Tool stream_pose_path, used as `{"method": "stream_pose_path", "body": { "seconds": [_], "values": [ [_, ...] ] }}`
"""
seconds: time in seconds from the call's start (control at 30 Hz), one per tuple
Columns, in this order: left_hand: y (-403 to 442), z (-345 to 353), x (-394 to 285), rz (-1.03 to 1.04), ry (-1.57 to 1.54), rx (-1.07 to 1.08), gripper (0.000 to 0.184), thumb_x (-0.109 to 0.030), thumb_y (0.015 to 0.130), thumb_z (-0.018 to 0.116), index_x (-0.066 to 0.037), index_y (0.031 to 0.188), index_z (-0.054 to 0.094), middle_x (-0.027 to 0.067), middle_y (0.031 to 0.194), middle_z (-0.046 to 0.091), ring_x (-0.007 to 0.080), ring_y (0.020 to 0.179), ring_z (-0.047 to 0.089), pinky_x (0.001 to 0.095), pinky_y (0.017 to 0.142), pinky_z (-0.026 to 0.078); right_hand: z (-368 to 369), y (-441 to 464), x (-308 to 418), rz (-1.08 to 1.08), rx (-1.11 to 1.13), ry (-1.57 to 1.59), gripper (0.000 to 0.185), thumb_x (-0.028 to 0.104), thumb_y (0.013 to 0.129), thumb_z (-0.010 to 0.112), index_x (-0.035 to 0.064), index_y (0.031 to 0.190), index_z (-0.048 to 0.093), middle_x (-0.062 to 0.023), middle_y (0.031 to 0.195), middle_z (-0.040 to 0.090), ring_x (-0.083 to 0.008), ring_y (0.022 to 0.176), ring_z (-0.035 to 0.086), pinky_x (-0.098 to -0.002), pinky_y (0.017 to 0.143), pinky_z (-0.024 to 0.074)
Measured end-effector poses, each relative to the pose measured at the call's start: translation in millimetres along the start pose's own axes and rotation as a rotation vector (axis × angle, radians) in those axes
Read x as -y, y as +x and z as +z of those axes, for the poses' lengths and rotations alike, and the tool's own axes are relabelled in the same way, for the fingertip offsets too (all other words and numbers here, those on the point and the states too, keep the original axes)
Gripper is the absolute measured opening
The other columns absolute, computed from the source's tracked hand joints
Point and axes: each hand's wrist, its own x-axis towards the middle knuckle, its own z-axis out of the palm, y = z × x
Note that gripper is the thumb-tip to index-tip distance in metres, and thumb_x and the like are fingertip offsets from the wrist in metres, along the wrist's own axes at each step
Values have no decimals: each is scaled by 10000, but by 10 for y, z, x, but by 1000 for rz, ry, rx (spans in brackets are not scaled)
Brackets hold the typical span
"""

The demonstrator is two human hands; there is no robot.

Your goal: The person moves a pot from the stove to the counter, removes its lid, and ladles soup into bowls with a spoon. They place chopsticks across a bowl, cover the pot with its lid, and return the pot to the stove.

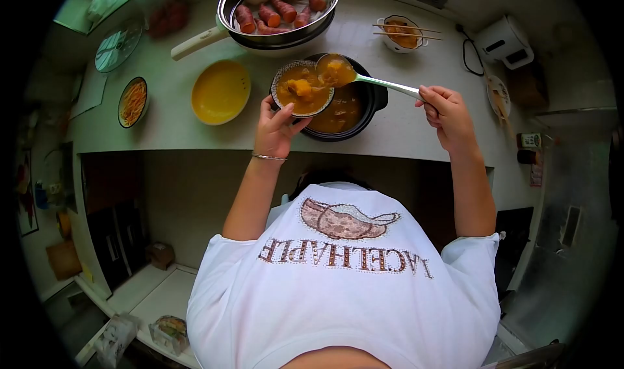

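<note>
My left hand point(275, 130) grips a small patterned bowl point(278, 102) from below and holds it over the left rim of a black pot point(372, 102). Orange, chunky soup point(302, 91) fills much of the bowl. In my right hand point(448, 114) is the end of a long-handled ladle point(390, 87). Its round head, full of the same orange soup, is at the bowl's right edge; whether the two touch I cannot tell. More orange-brown soup point(338, 117) lies in the pot, partly hidden by the bowl and ladle.
Behind the pot stands a steamer pan point(224, 19) with eggs and sweet potatoes. A yellow plate point(221, 92) and a bowl of orange shreds point(133, 102) are on the left. Chopsticks rest across a small bowl point(402, 33) at the back right. The counter's front edge point(208, 150) runs before me.
</note>
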Motion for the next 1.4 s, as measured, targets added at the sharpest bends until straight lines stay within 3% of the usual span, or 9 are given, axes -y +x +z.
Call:
{"method": "stream_pose_path", "body": {
  "seconds": [0.1,0.33,0.4,0.43,0.5,0.6,1.03,1.33,1.4],
  "values": [
    [22,69,37,-25,-1,33,528,-62,781,589,-88,1193,259,129,1134,454,263,1047,498,465,856,458,166,-18,16,-92,0,-107,250,198,845,543,-13,717,580,47,483,379,-28,426,272,-200,395,201],
    [53,144,38,-42,-34,-1,522,-71,794,586,-85,1194,250,138,1129,455,270,1022,518,441,841,480,352,-168,17,-338,-57,-608,237,183,851,544,6,701,591,-25,497,451,-75,471,392,-237,439,297],
    [56,146,40,-29,-59,-1,513,-61,799,579,-82,1191,248,143,1130,453,271,1007,528,436,836,490,389,-175,-34,-672,-90,-789,199,154,837,567,20,689,573,-82,542,497,-153,456,453,-281,435,340],
    [55,147,37,-28,-59,-2,513,-61,799,579,-82,1191,248,143,1130,453,271,1007,528,436,836,490,406,-166,-60,-673,-88,-789,199,154,837,567,20,689,573,-82,542,497,-153,456,453,-281,435,340],
    [51,144,25,-33,-64,5,509,-49,801,573,-80,1188,245,145,1125,456,275,1004,532,434,833,496,429,-149,-103,-944,-138,-937,159,130,807,598,41,683,554,-95,592,525,-223,476,491,-309,431,369],
    [52,103,24,-34,-69,27,508,-48,803,568,-88,1191,243,137,1127,463,274,1003,537,434,825,497,423,-163,-103,-1058,-167,-1046,154,123,787,618,49,681,536,-70,583,516,-227,483,499,-307,425,375],
    [-13,68,-33,6,-48,101,472,-31,810,540,-113,1178,255,125,1109,503,248,994,551,426,815,498,453,-254,-83,-1180,-165,-1119,159,123,753,651,54,672,532,-50,556,491,-197,456,488,-291,407,367],
    [-93,54,-111,-6,-42,52,475,-44,798,551,-110,1172,265,122,1115,491,252,1025,532,446,827,486,402,-219,-82,-1050,-247,-925,119,106,785,625,30,710,571,-80,580,525,-198,450,480,-285,422,368],
    [-127,0,-166,7,-19,14,463,-45,785,555,-107,1159,288,121,1133,478,257,1035,525,447,831,484,347,-210,-78,-868,-308,-783,142,127,815,598,18,724,599,-97,586,533,-189,445,460,-281,437,358]
  ]
}}
